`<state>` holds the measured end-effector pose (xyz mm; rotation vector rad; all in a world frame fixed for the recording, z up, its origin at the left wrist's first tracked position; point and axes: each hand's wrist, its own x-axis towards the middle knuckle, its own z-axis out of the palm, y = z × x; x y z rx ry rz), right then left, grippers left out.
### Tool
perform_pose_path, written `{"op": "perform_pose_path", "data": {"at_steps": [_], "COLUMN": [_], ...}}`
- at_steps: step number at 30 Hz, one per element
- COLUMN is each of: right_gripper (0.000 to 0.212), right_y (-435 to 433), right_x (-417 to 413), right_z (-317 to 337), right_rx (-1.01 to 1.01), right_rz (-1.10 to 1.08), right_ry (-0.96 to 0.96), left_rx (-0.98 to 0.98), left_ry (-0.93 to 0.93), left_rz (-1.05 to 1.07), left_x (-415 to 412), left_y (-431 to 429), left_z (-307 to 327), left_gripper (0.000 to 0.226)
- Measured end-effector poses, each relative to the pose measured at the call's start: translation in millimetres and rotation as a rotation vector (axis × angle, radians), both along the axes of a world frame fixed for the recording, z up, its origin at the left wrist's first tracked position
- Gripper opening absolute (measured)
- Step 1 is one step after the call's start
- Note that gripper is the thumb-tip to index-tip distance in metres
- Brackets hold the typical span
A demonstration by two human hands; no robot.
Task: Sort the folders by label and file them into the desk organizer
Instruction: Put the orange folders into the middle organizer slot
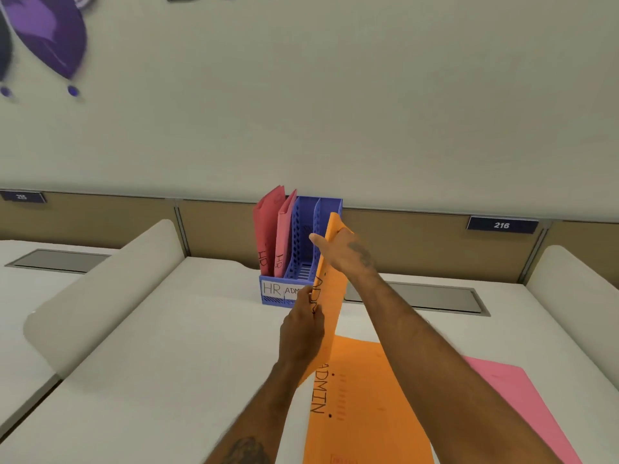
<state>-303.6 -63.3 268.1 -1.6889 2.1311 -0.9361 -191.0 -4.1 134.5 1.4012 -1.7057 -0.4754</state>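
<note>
Folder spans left hand below, right hand above.

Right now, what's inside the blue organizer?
A red HR folder and a pink HR folder stand at the organizer's left end. The middle slot shows only slatted floor. The held orange ADMIN folder hides the right slot.

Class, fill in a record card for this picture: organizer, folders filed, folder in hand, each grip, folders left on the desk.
organizer: blue, slotted, front labels HR and ADM (partly hidden), at the back of the desk
filed: red HR folder and pink HR folder, upright at the left end
in hand: held ADMIN folder, orange, upright before the organizer
left grip: pinches its lower edge
right grip: holds its upper edge
left on desk: flat ADMIN folder, orange; flat pink folder beside it, label unseen
</note>
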Motion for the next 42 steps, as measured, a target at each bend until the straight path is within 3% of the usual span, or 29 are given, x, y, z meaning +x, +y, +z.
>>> {"op": "perform_pose_path", "data": {"at_steps": [2,8,11,15,17,22,25,30,42], "right_gripper": [0.039,0.016,0.016,0.019,0.023,0.029,0.027,0.022,0.018], "right_y": [-4.0,-16.8,-26.4,-40.9,-50.2,-73.2,-86.6,-113.0,-173.3], "right_x": [7.7,31.6,46.2,63.8,70.1,83.4,88.3,96.7,92.2], "right_z": [10.7,30.6,39.3,55.8,63.4,79.1,85.2,84.5,65.2], "right_rx": [-0.037,-0.078,-0.111,-0.161,-0.186,-0.274,-0.299,-0.394,-0.445], "right_rz": [-0.028,-0.107,-0.143,-0.170,-0.196,-0.274,-0.284,-0.287,-0.258], "right_ry": [0.054,0.024,0.013,0.008,0.026,0.034,0.015,0.035,0.052], "left_rx": [-0.073,-0.148,-0.163,-0.170,-0.194,-0.273,-0.271,-0.285,-0.245], "left_ry": [-0.042,-0.048,-0.002,0.025,0.019,-0.271,-0.550,-0.794,-0.957], "left_rz": [0.019,-0.011,-0.090,-0.222,-0.211,-0.311,-0.324,-0.303,-0.271], "left_x": [5.6,28.4,43.5,73.3,89.4,116.3,119.8,112.3,108.9], "left_y": [0.7,-10.3,-21.2,-51.0,-71.3,-136.4,-175.5,-232.9,-292.6], "left_z": [1.4,7.3,12.4,18.4,24.1,49.3,60.0,80.0,67.1], "left_gripper": [0.032,0.036,0.047,0.084,0.085,0.077,0.084,0.091,0.092]}}
